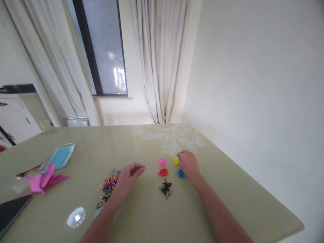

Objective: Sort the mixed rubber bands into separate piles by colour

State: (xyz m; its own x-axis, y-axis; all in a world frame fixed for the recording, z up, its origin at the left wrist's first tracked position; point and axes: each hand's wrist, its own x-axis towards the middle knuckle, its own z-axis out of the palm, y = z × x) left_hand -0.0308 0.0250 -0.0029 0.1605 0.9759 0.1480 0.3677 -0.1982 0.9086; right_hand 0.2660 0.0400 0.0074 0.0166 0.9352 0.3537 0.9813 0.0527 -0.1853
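My left hand (129,178) is in a pinch, thumb against forefinger, with a tiny bluish rubber band (145,167) just showing at the tips. Beside its wrist lies a mixed heap of coloured rubber bands (108,185), partly covered by the hand. My right hand (188,163) is curled down at the edge of a yellow rubber band pile (175,160); its fingertips are too hidden to show what they hold. Just below it sits a blue pile (181,173). Between the hands are a pink pile (162,162), a red pile (163,172) and a black pile (165,188).
On the left of the glossy table (141,216) lie a blue face mask (59,157), a pink folded piece (45,180), a thin brown-and-white strip (29,171) and a dark flat device (12,214). A wall (253,101) runs along the right side.
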